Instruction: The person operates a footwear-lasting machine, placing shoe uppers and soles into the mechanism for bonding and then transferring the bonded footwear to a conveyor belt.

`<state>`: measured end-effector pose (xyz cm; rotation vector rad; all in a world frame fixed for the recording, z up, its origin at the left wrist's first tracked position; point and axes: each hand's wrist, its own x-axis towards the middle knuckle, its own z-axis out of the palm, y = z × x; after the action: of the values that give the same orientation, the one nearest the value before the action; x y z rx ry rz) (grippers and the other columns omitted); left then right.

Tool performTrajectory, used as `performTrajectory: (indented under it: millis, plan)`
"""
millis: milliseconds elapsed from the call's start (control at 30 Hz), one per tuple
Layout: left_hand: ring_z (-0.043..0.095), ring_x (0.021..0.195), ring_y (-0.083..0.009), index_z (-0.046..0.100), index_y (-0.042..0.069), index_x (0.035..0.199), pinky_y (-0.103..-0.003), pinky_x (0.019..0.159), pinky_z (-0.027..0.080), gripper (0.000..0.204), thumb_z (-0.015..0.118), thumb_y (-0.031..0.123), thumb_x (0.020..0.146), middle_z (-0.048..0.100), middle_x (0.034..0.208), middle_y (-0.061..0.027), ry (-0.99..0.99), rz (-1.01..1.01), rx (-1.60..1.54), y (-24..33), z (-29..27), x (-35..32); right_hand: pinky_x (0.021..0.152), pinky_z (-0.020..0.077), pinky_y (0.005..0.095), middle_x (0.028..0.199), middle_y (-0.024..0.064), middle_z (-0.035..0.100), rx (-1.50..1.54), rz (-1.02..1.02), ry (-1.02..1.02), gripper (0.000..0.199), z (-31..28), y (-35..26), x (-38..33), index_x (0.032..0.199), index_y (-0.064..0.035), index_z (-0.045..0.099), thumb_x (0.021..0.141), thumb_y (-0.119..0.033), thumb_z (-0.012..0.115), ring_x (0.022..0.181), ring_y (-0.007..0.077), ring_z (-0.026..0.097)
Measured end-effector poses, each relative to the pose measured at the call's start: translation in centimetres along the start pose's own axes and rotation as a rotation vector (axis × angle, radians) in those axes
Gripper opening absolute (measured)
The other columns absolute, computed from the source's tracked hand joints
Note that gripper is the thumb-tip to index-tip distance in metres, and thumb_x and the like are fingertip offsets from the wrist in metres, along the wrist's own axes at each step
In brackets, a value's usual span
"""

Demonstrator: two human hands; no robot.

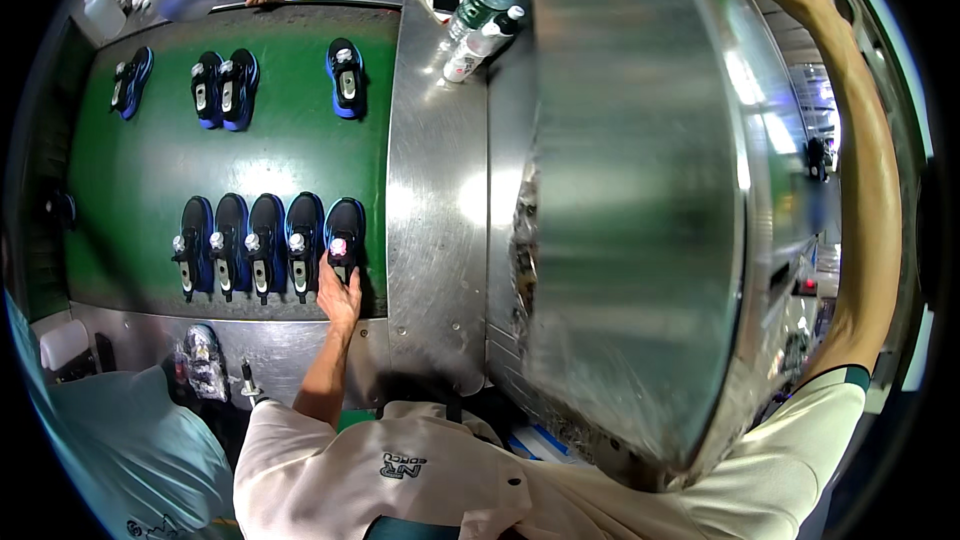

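White short-sleeved shirt [400,480], sleeve cuffs seemingly trimmed dark green; small dark chest marking.

The shoe [345,240] under my left hand [338,295] is black with blue edging and a pale dial on top, like the other shoes [248,243] lined up on the green belt [140,180]. The metal drum [640,190] beside it is bare silver steel, streaked with white glare. My shirt [400,480] is off-white with dark green cuffs.
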<state>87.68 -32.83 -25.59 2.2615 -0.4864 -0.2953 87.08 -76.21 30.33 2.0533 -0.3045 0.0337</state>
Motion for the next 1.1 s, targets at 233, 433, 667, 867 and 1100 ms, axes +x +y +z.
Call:
performTrajectory:
  millis: [233, 433, 667, 867, 1100]
  plan:
    - [0.052, 0.106, -0.0402, 0.038, 0.001, 0.13, -0.045, 0.088, 0.043, 0.063, 0.068, 0.014, 0.075, 0.053, 0.12, -0.0214, -0.031, -0.112, 0.007, 0.8, 0.3, -0.5, 0.076, 0.0446, 0.037, 0.09, 0.0091, 0.055, -0.249, -0.072, 0.21, 0.041, 4.0, 2.1, 0.3, 0.107, -0.0084, 0.055, 0.066, -0.014, 0.063, 0.093, 0.0266, 0.053]
    - [0.048, 0.113, -0.0403, 0.033, -0.001, 0.133, -0.043, 0.095, 0.039, 0.068, 0.067, 0.018, 0.078, 0.048, 0.125, -0.0228, -0.039, -0.073, 0.022, -0.1, 0.2, -0.8, 0.073, 0.0429, 0.0427, 0.094, 0.0092, 0.059, -0.107, 0.121, 0.056, 0.038, 7.1, 7.2, -8.3, 0.102, -0.008, 0.054, 0.075, -0.031, 0.066, 0.092, 0.0294, 0.055]
    - [0.032, 0.128, -0.0403, 0.024, -0.008, 0.139, -0.047, 0.107, 0.02, 0.079, 0.066, 0.022, 0.079, 0.034, 0.138, -0.028, -0.142, 0.388, 0.015, 4.8, -3.2, -4.7, 0.069, 0.0496, 0.0358, 0.078, 0.0179, 0.064, 0.361, 0.73, 0.131, 0.033, -11.3, 5.1, -27.0, 0.089, 0.0009, 0.058, 0.062, -0.017, 0.063, 0.073, 0.0295, 0.064]
    - [0.051, 0.117, -0.0218, 0.048, -0.002, 0.127, -0.034, 0.101, 0.038, 0.046, 0.065, 0.009, 0.084, 0.057, 0.122, -0.015, -1.597, 0.14, -0.605, 21.0, -8.8, -18.9, 0.072, 0.0485, 0.031, 0.088, 0.0124, 0.064, 0.668, 1.174, 0.068, 0.04, -25.1, -0.7, -48.9, 0.097, -0.0034, 0.064, 0.063, -0.02, 0.078, 0.08, 0.0202, 0.061]
    - [0.051, 0.117, -0.0279, 0.036, -0.007, 0.132, -0.039, 0.104, 0.034, 0.073, 0.067, 0.038, 0.083, 0.052, 0.123, -0.0164, -2.192, 0.313, -1.158, 35.0, -8.6, -35.6, 0.052, 0.0441, 0.0258, 0.062, 0.0067, 0.061, 1.179, 1.839, 0.041, 0.025, -36.2, -15.4, -64.2, 0.078, 0.0033, 0.062, 0.066, -0.017, 0.071, 0.057, 0.0098, 0.058]
